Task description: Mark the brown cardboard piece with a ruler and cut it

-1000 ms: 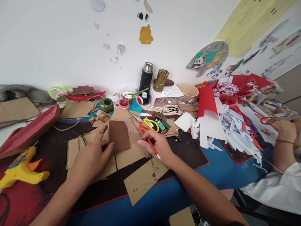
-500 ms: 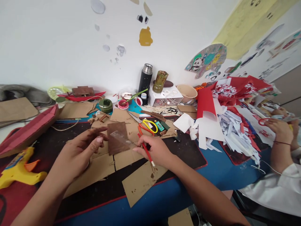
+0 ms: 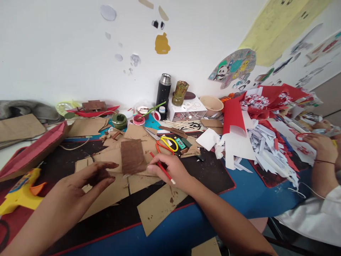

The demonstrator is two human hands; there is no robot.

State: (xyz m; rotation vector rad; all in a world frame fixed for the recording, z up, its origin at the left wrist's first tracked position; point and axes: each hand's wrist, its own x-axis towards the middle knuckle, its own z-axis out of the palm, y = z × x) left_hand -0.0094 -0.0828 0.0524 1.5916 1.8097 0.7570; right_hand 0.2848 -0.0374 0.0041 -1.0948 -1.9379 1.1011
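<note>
My left hand (image 3: 82, 193) hovers at the left over the cardboard, fingers curved and apart, holding nothing that I can see. Dark smudges mark its fingertips. A red pencil (image 3: 162, 169) with a white end lies across my closed right hand (image 3: 174, 170), and its thumb and forefinger meet near the brown piece's right edge. Whether they also pinch something thin is unclear. Between the hands is a brown-painted cardboard square (image 3: 133, 157), resting on plain cardboard pieces (image 3: 106, 193). Scissors (image 3: 166, 142) with yellow and orange handles lie just beyond my right hand.
A yellow glue gun (image 3: 21, 193) and a cardboard boat hull (image 3: 34, 153) occupy the left. Paint jars (image 3: 119, 121), a black flask (image 3: 163, 93) and a white box (image 3: 186, 111) line the back. Paper strips (image 3: 269, 149) and another person's hand (image 3: 321, 147) are at right.
The clear strip seen between my hands is no longer visible. My left hand has moved down and left, its fingers opening wider. My right hand has shifted slightly left, keeping the red pencil.
</note>
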